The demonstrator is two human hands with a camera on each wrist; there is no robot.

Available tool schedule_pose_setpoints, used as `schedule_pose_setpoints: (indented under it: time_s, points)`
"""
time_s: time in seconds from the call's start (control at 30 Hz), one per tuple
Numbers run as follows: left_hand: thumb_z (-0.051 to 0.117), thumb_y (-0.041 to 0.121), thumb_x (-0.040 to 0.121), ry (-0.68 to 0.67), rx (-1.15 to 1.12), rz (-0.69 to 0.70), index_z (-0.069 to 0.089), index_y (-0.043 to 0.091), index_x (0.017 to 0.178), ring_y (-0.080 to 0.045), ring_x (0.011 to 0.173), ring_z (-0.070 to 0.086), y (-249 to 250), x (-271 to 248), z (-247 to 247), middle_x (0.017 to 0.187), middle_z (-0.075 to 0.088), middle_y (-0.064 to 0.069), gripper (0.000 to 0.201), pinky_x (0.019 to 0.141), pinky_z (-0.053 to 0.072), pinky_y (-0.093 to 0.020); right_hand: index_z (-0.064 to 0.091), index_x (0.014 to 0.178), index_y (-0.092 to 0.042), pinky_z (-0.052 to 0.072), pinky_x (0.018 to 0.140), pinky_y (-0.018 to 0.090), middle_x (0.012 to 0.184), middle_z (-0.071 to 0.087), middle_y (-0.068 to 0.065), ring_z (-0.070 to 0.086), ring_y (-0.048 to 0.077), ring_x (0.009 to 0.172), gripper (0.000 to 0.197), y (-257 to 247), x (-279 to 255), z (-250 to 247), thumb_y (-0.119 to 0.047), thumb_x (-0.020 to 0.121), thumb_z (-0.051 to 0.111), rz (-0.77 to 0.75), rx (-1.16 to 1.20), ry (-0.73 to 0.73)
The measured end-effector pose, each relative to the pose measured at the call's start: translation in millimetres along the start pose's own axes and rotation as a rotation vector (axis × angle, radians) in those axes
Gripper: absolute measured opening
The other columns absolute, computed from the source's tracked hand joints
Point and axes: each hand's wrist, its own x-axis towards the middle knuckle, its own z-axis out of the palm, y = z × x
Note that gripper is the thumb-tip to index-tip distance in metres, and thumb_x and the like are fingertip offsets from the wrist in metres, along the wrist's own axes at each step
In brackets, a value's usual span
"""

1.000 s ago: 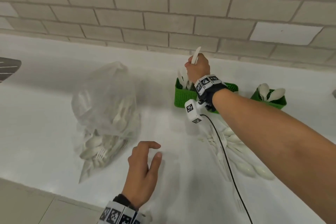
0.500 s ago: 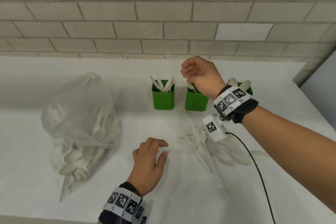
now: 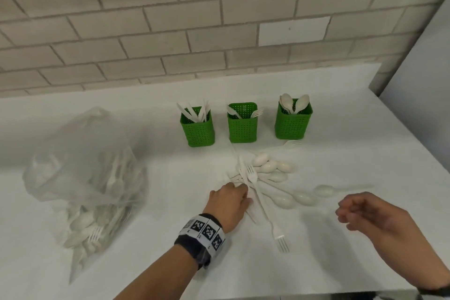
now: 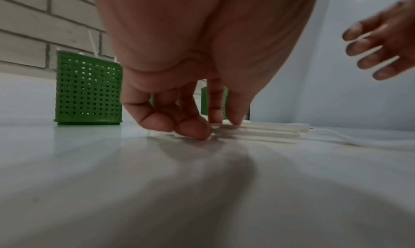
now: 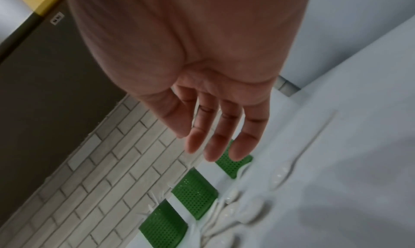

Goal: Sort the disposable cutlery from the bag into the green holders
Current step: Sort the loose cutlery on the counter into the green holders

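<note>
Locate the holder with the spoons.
In the head view the spoon holder is the rightmost of three green holders by the brick wall, behind the loose cutlery pile.

Soft, even overhead light gives the white desk [image 3: 316, 263] faint shadows under both hands. The right hand [image 3: 370, 217] smears with motion blur. Brick lines bow at the edges; the wrist views are dim and grainy.

Likely a canteen or break-room corner: pale brick wall [image 3: 170, 19] across the upper frame, plain white tabletop [image 3: 341, 129] below it, three green holders [image 3: 243, 126] of disposable cutlery at centre.
</note>
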Motion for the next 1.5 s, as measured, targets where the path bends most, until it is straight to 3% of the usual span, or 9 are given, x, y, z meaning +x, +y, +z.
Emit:
schedule_pose_setpoints:
  time_s: [0.13, 0.4, 0.5, 0.57, 0.67, 0.87, 1.03, 1.23, 1.5]
  points:
    - [0.050, 0.025, 0.094, 0.032, -0.064, -0.095, 0.052, 0.014, 0.098, -0.025, 0.079, 0.056, 4.3, -1.9, -4.9, 0.092, 0.056, -0.005, 0.012, 0.075, 0.050, -0.035, 0.070, 0.082, -0.029, 0.053, 0.079, 0.037, 0.084, 0.074, 0.004, 0.070, 0.020, 0.079, 0.044, 16.9, -12.1, -6.8, 0.013, 0.088, 0.057, 0.051, -0.025, 0.027]
    - [0.051, 0.001, 0.084, 0.174, -0.290, -0.162, 0.037, 0.014, 0.100, -0.012, 0.065, 0.049, -12.1, -12.8, -25.2, 0.078, 0.051, 0.001, 0.025, 0.052, 0.035, -0.020, 0.071, 0.081, -0.029, 0.054, 0.078, 0.034, 0.082, 0.075, 0.005, 0.071, 0.017, 0.079, 0.045, 17.4, -14.4, 0.5, 0.013, 0.088, 0.057, 0.044, -0.002, 0.030]
    - [0.050, -0.008, 0.079, 0.212, -0.354, -0.127, 0.041, 0.015, 0.110, -0.008, 0.063, 0.046, -23.2, -4.1, -40.9, 0.071, 0.047, 0.003, 0.040, 0.053, 0.037, -0.015, 0.071, 0.080, -0.029, 0.054, 0.077, 0.032, 0.081, 0.074, 0.005, 0.070, 0.017, 0.078, 0.044, 17.4, -15.4, 3.2, 0.013, 0.088, 0.057, 0.060, 0.011, 0.024]
    - [0.049, -0.011, 0.074, 0.259, -0.322, -0.100, 0.055, 0.013, 0.104, -0.007, 0.062, 0.042, -28.9, 8.2, -49.4, 0.071, 0.044, 0.005, 0.040, 0.055, 0.034, -0.015, 0.071, 0.079, -0.028, 0.054, 0.076, 0.032, 0.080, 0.074, 0.006, 0.071, 0.017, 0.077, 0.045, 16.9, -16.4, 4.7, 0.013, 0.088, 0.057, 0.066, 0.016, 0.019]
    - [0.053, -0.007, 0.074, 0.238, -0.221, -0.040, 0.067, 0.010, 0.097, -0.013, 0.069, 0.042, -31.2, 30.0, -58.0, 0.076, 0.040, 0.005, 0.031, 0.060, 0.030, -0.023, 0.071, 0.076, -0.028, 0.054, 0.074, 0.031, 0.079, 0.074, 0.006, 0.070, 0.017, 0.076, 0.045, 17.3, -17.9, 5.7, 0.013, 0.088, 0.056, 0.074, 0.016, 0.015]
    - [0.056, 0.010, 0.085, 0.058, -0.025, 0.158, 0.067, 0.017, 0.115, -0.026, 0.091, 0.054, -10.4, 76.2, -62.1, 0.090, 0.047, -0.001, 0.033, 0.072, 0.038, -0.028, 0.070, 0.079, -0.028, 0.053, 0.073, 0.027, 0.081, 0.073, 0.005, 0.069, 0.017, 0.078, 0.043, 20.0, -23.3, 1.5, 0.012, 0.089, 0.056, 0.064, -0.004, 0.014]
    - [0.064, 0.029, 0.090, -0.245, 0.091, 0.308, 0.063, 0.032, 0.125, -0.022, 0.095, 0.053, 9.2, 89.9, -41.2, 0.104, 0.044, -0.002, 0.036, 0.084, 0.047, -0.035, 0.069, 0.081, -0.029, 0.053, 0.075, 0.024, 0.083, 0.074, 0.004, 0.069, 0.016, 0.082, 0.042, 25.7, -29.1, -3.2, 0.010, 0.089, 0.057, 0.083, 0.008, 0.046]
    - [0.072, 0.035, 0.084, -0.194, 0.043, 0.262, 0.067, 0.027, 0.112, -0.016, 0.095, 0.053, -9.8, 81.9, -33.7, 0.102, 0.049, 0.004, 0.030, 0.086, 0.045, -0.033, 0.069, 0.083, -0.030, 0.053, 0.078, 0.030, 0.084, 0.074, 0.003, 0.069, 0.017, 0.083, 0.042, 38.2, -36.5, -7.4, 0.010, 0.089, 0.056, 0.123, 0.008, 0.078]
    - [0.067, 0.033, 0.088, -0.178, 0.066, 0.227, 0.074, 0.024, 0.097, -0.016, 0.090, 0.053, -35.1, 58.3, -49.7, 0.098, 0.051, 0.003, 0.014, 0.083, 0.045, -0.031, 0.069, 0.081, -0.031, 0.053, 0.075, 0.027, 0.081, 0.074, 0.002, 0.069, 0.015, 0.081, 0.044, 35.8, -26.7, -1.4, 0.011, 0.088, 0.057, 0.098, -0.021, 0.041]
